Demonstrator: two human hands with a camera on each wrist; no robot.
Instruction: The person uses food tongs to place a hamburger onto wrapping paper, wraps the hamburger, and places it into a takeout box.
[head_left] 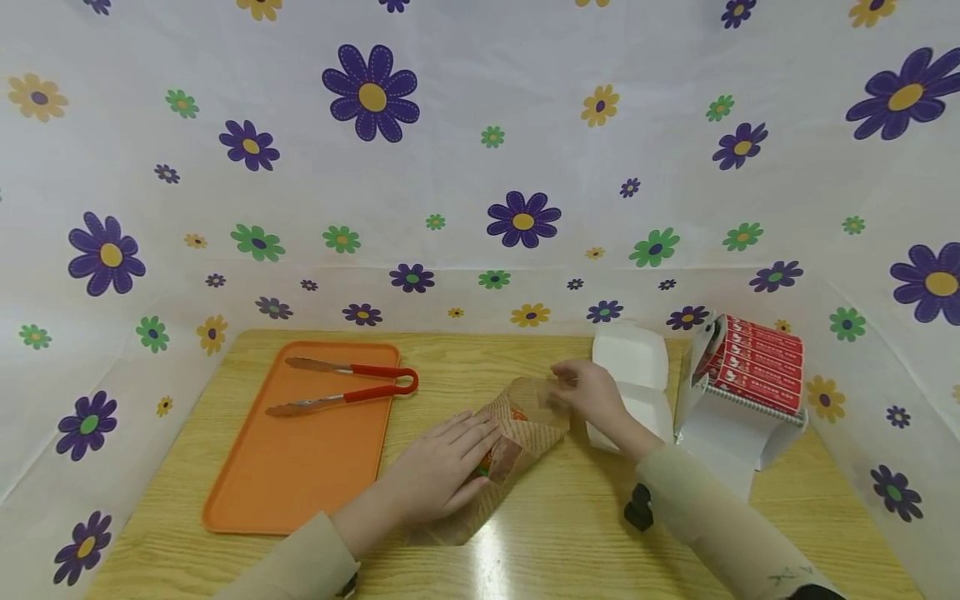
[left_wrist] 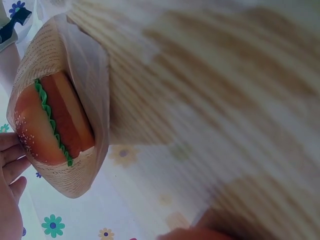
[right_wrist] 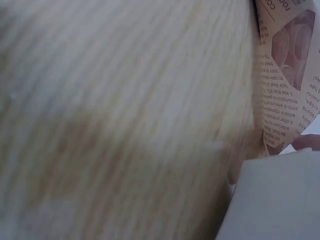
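A brown printed paper bag lies on the wooden table with its open mouth toward the back right. Inside it is a toy burger with an orange bun and a green lettuce frill, seen through the mouth in the left wrist view. My left hand rests flat on the bag's lower part, fingers straight. My right hand pinches the bag's upper rim and holds the mouth open. The right wrist view shows the bag's printed side, blurred.
An orange tray at the left carries metal tongs with red handles. A white clamshell box stands behind my right hand. Red printed cartons sit on a white stand at the right. Flowered sheets wall in the table.
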